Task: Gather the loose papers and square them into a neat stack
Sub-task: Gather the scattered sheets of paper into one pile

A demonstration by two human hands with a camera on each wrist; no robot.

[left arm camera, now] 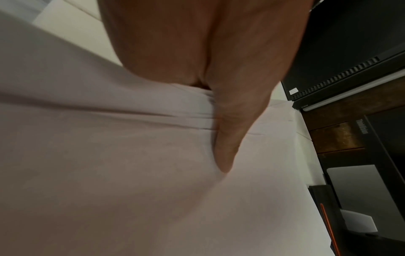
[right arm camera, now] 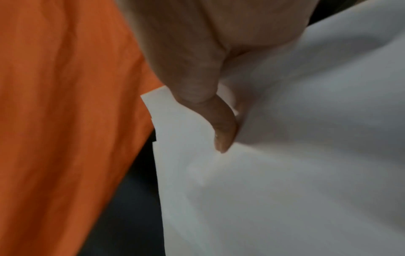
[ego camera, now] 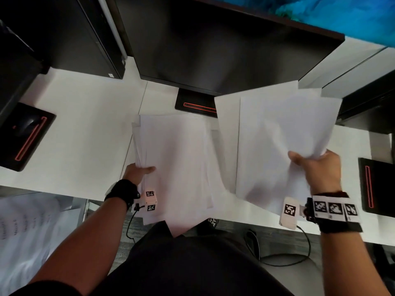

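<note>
A loose pile of white papers [ego camera: 177,159] lies on the white desk [ego camera: 81,129] at the middle, its near end hanging over the front edge. My left hand [ego camera: 139,170] grips the pile's left edge, thumb on top; the thumb [left arm camera: 228,149] presses into the sheets [left arm camera: 131,173]. To the right, my right hand [ego camera: 316,165] pinches a few white sheets [ego camera: 282,142] at their right edge and holds them lifted and bent above the desk. In the right wrist view the thumb [right arm camera: 223,128] lies on those sheets [right arm camera: 285,155].
A dark monitor [ego camera: 224,45] on a black stand [ego camera: 196,103] rises right behind the papers. Black computer cases [ego camera: 70,33] stand at the back left. Black flat devices with red lines lie at the left [ego camera: 23,135] and right [ego camera: 376,186] desk ends.
</note>
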